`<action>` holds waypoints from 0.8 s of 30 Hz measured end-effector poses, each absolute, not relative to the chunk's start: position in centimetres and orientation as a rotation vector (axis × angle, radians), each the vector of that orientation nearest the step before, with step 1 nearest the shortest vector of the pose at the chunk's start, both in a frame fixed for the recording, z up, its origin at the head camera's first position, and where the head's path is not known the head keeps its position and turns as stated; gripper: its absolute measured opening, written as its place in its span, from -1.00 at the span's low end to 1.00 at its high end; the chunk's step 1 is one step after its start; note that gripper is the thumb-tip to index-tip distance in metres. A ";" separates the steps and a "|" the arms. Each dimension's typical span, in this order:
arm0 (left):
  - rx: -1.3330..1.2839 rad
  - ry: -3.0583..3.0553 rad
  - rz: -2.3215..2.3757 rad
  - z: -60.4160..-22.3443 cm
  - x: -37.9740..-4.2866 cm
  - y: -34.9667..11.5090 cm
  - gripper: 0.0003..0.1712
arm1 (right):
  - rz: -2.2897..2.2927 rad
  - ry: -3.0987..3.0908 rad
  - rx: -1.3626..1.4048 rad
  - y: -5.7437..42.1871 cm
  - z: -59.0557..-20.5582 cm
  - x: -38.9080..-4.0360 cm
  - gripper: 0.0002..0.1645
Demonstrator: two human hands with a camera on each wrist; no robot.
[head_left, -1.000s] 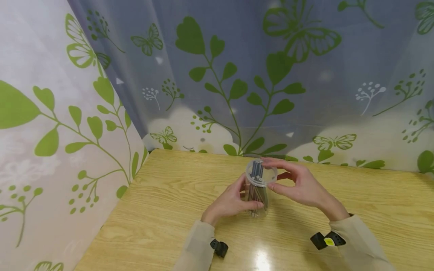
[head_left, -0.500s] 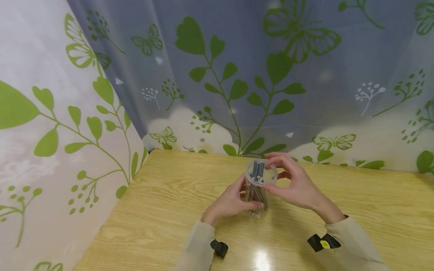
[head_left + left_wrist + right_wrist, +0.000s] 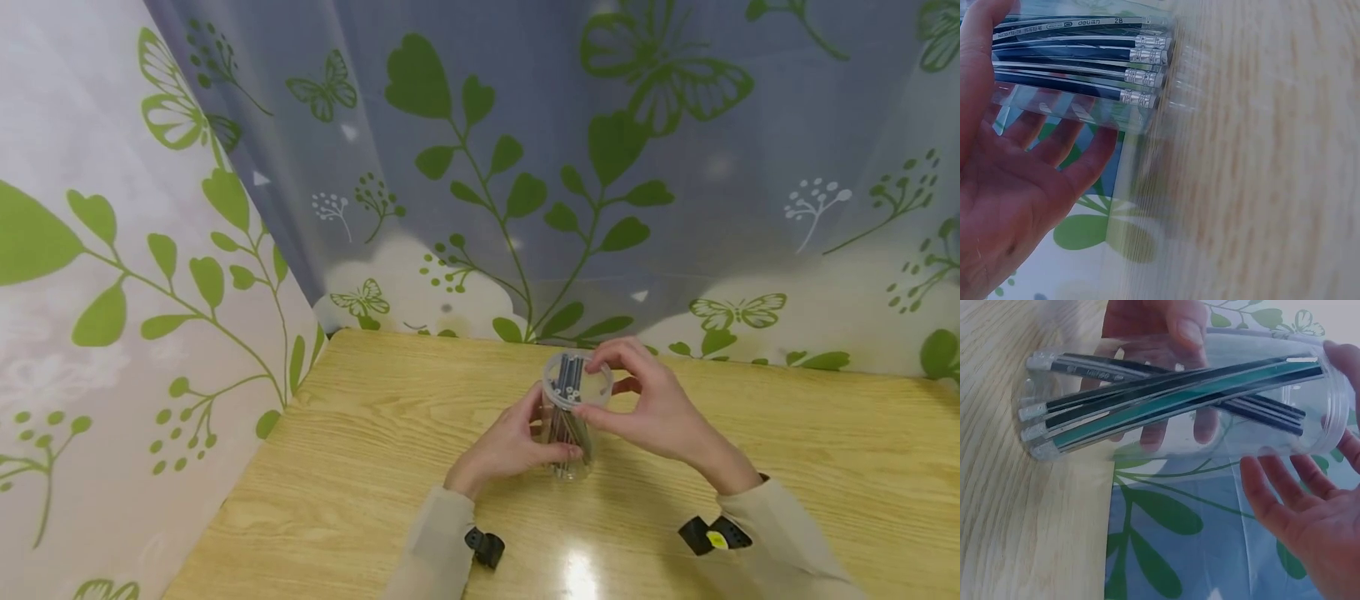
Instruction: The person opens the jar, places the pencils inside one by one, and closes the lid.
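A clear plastic jar [image 3: 572, 473] stands upright on the table, holding several dark pencils [image 3: 564, 429] with silver eraser ends pointing down. My left hand [image 3: 506, 450] grips the jar's body from the left, thumb across the front. At the top, my right hand [image 3: 663, 417] holds the round clear lid [image 3: 598, 385], its thumb at the near edge and its fingertips at the far edge. In the right wrist view the lid [image 3: 1335, 403] sits on the jar's mouth. One teal pencil [image 3: 1166, 403] shows among the dark ones. Pencil lettering reads "2B" in the left wrist view.
The wood-grain table [image 3: 360, 500] runs under both arms. Behind it hangs a blue-grey curtain [image 3: 480, 250] with green leaves and butterflies, and a pale patterned cloth [image 3: 112, 433] is at the left. Black straps [image 3: 486, 547] circle both wrists.
My right hand has shifted left around the lid, its thumb sliding from the right side to the near edge. The jar and my left hand have stayed in place.
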State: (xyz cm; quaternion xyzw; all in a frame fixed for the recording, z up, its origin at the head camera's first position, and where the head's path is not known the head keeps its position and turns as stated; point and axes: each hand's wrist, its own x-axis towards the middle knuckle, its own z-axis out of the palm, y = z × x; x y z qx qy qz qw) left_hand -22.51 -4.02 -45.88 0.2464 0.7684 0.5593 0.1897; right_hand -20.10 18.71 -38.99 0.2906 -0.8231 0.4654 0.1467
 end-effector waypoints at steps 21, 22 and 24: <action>0.712 2.165 1.584 -45.6 -22.4 -4.0 0.06 | 1.299 -2.451 0.701 18.0 -38.3 -19.4 -0.57; 0.712 2.166 1.582 -45.6 -22.4 -4.0 0.07 | 1.298 -2.456 0.712 18.1 -38.3 -19.4 -0.57; 0.705 2.167 1.578 -45.7 -22.3 -4.0 0.07 | 1.311 -2.469 0.733 18.3 -38.4 -19.4 -0.58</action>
